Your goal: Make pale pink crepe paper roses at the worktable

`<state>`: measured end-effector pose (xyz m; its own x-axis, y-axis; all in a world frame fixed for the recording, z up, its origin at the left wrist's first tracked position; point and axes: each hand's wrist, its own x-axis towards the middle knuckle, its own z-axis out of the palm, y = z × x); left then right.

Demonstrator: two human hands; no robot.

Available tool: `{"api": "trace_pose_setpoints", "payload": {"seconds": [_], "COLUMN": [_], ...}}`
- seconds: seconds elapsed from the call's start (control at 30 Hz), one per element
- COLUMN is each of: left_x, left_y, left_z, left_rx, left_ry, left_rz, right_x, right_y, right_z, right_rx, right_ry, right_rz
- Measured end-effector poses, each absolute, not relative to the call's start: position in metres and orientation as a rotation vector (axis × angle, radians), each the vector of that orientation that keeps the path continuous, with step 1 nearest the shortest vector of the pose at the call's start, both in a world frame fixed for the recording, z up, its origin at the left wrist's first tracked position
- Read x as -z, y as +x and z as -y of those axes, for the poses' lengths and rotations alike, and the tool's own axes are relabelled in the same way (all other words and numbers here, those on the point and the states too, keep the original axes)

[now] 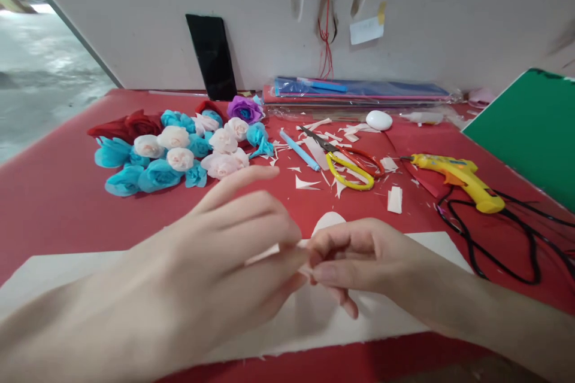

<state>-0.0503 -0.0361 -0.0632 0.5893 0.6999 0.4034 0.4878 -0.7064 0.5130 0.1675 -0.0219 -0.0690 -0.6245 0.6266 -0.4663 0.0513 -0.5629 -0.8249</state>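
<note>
"At the lower centre of the frame, how did the hands stand on your feed?"

"The left hand [233, 257] extended from the lower left, fingers bent, its topmost finger lifted clear. The right hand [359, 257] pinched a small pale piece [307, 273] between thumb and fingertips, right where both hands met. I couldn't tell whether the left gripped it too; blur and fingers hid that."

"And around them?"

"Just beyond the right hand I saw a rounded pale piece [329, 221]. Beneath both hands a white sheet [386, 314] lay across the red tabletop [49, 209]."

"Farther out?"

"Left of centre I had a cluster of blue, pale pink and red flowers [173, 137], a purple flower [245, 109] at its upper right. Above the centre, scissors [335, 148] lay among paper scraps [306, 184], a blue pen [300, 151] just left of them. At the right I made out a yellow glue gun [471, 179]; at the upper left, a black phone [212, 57] leaned on the pale wall [135, 12]."
</note>
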Motion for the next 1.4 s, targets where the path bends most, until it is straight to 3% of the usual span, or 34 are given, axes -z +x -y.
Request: {"api": "trace_pose_setpoints", "payload": {"seconds": [0.1,0.23,0.47,0.73,1.17,1.4], "left_x": [0.055,0.057,0.074,0.081,0.077,0.081], "left_y": [-0.052,-0.045,-0.030,-0.029,-0.030,-0.034], "left_z": [0.020,0.008,0.018,0.026,0.028,0.031], "left_rx": [-0.960,-0.999,-0.916,-0.955,-0.716,-0.847], "left_ry": [2.452,1.932,1.278,1.111,1.150,1.130], "left_rz": [-1.043,-1.274,-1.190,-1.111,-0.963,-1.264], "right_x": [0.068,0.066,0.071,0.075,0.077,0.075], "right_y": [0.168,0.169,0.169,0.165,0.165,0.163], "right_z": [0.023,0.026,0.031,0.034,0.035,0.032], "right_rx": [-2.058,-1.994,-1.897,-1.800,-1.585,-1.492], "right_ry": [-1.082,-1.026,-1.025,-1.095,-1.221,-1.267], "right_rz": [1.226,1.216,1.219,1.266,1.395,1.440]}}
